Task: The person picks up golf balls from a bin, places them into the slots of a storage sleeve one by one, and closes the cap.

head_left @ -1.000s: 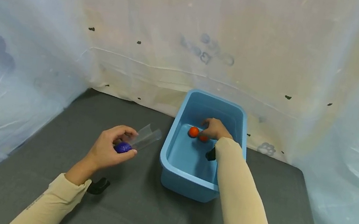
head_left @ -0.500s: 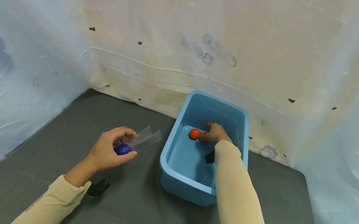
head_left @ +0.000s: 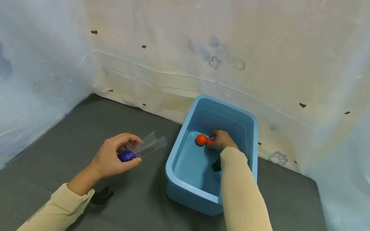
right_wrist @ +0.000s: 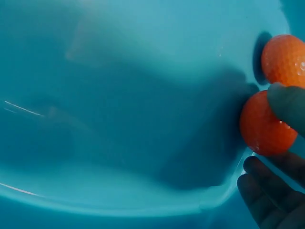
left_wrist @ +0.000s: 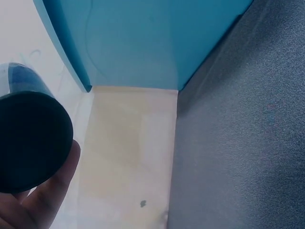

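Note:
My left hand [head_left: 107, 157] grips a clear plastic tube [head_left: 152, 147] over the table, left of the bin. At the tube's near end a glossy blue-purple part [head_left: 127, 156] shows between thumb and fingers. From the left wrist, a dark round end [left_wrist: 33, 143] faces the camera. Inside the blue bin [head_left: 190, 189], my right hand [head_left: 223, 141] holds an orange golf ball [right_wrist: 262, 126], thumb on top and fingers curled at its far side. A second orange golf ball [head_left: 201, 139] lies right beside it on the bin floor.
The bin stands on a dark grey cloth-covered table [head_left: 136, 222], close to the back. Pale patterned sheets [head_left: 172, 18] hang behind and along both sides. Black wrist mounts [head_left: 102, 196] stick out below the sleeves.
My right hand has come down onto the right-hand orange golf ball, its fingers drawing in around it. The left hand keeps its grip on the tube. The head view has shifted slightly.

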